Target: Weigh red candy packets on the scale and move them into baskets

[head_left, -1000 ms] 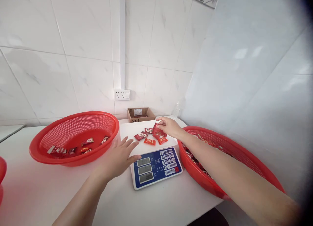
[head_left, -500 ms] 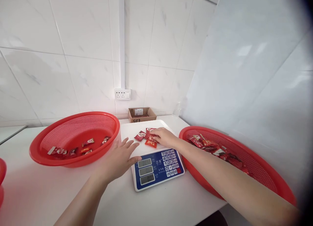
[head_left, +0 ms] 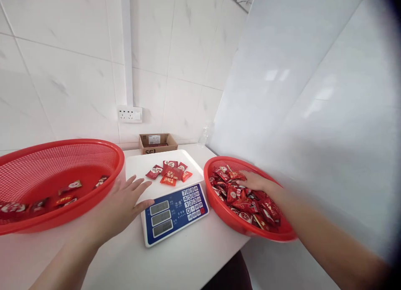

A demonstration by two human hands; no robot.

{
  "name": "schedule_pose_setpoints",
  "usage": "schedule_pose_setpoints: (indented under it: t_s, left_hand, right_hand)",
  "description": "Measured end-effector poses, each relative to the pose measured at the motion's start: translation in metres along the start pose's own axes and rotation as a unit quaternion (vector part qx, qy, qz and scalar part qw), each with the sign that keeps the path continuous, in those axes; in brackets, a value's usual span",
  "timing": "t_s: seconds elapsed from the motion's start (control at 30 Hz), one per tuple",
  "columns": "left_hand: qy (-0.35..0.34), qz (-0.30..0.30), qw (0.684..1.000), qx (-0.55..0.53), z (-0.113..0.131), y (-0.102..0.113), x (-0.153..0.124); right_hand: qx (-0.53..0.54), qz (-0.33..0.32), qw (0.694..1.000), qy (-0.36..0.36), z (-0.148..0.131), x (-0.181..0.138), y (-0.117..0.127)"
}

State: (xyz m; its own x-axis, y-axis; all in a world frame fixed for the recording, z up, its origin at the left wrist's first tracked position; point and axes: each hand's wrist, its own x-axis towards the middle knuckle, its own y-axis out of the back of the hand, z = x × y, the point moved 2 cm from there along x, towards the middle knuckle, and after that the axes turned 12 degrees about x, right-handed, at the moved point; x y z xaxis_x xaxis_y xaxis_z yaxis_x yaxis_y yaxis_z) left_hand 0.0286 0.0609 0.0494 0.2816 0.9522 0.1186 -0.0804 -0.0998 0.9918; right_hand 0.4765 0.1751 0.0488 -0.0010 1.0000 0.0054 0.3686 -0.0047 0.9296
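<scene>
A white weighing scale with a blue keypad panel stands on the white table, and several red candy packets lie on its platform. My left hand rests open, fingers spread, against the scale's left edge beside the displays. My right hand is down in the right red basket, lying on the heap of red candy packets. Its fingers are blurred and partly buried, so their grip does not show.
A large red mesh basket at the left holds several packets. A small open cardboard box and a clear bottle stand by the tiled wall, under a socket strip. A white panel rises on the right.
My right hand left the packets on the scale platform and moved right into the right basket. The view swung to the right. My left hand stayed by the scale.
</scene>
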Motion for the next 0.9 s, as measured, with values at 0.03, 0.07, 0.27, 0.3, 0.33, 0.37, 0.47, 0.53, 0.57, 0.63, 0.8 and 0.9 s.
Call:
schedule_pose_setpoints:
  t_s: [0.03,0.07,0.27,0.3,0.33,0.37,0.47,0.53,0.57,0.63,0.8,0.9]
  left_hand:
    - [0.000,-0.001,1.000,0.001,0.000,-0.001,0.000]
    - [-0.001,-0.002,1.000,0.002,0.000,-0.002,0.000]
    - [0.000,-0.005,1.000,0.017,0.000,-0.007,0.002]
    - [0.001,-0.005,1.000,0.018,-0.001,-0.007,0.002]
    - [0.002,-0.005,1.000,0.018,-0.002,-0.007,0.002]
    - [0.004,-0.003,1.000,0.018,-0.002,-0.007,0.002]
    - [0.010,0.004,1.000,0.016,-0.004,-0.006,0.002]
    - [0.012,0.009,1.000,0.015,-0.005,-0.006,0.002]
    - [0.012,0.011,1.000,0.015,-0.005,-0.007,0.002]
    - [0.010,0.019,1.000,0.017,-0.005,-0.007,0.002]
    - [0.011,0.031,0.999,0.024,-0.008,-0.008,0.002]
    - [0.021,0.019,0.999,0.028,-0.008,-0.008,0.002]
  right_hand:
    - [0.005,-0.004,1.000,-0.019,0.011,-0.006,0.000]
    - [0.012,-0.004,0.999,-0.030,0.018,-0.011,-0.001]
    - [0.087,0.011,0.996,-0.006,0.010,-0.014,0.008]
    - [0.097,0.016,0.995,0.001,0.005,-0.013,0.012]
    - [0.104,0.020,0.994,0.007,0.000,-0.011,0.017]
    - [0.109,0.027,0.994,0.010,-0.005,-0.010,0.021]
    - [0.123,0.050,0.991,-0.002,-0.019,-0.011,0.033]
    - [0.133,0.061,0.989,-0.018,-0.024,-0.013,0.038]
    - [0.136,0.063,0.988,-0.024,-0.025,-0.014,0.039]
    - [0.144,0.058,0.988,-0.022,-0.025,-0.016,0.040]
    - [0.178,0.054,0.982,-0.033,-0.016,-0.014,0.039]
    - [0.108,0.101,0.989,-0.028,-0.014,-0.010,0.043]
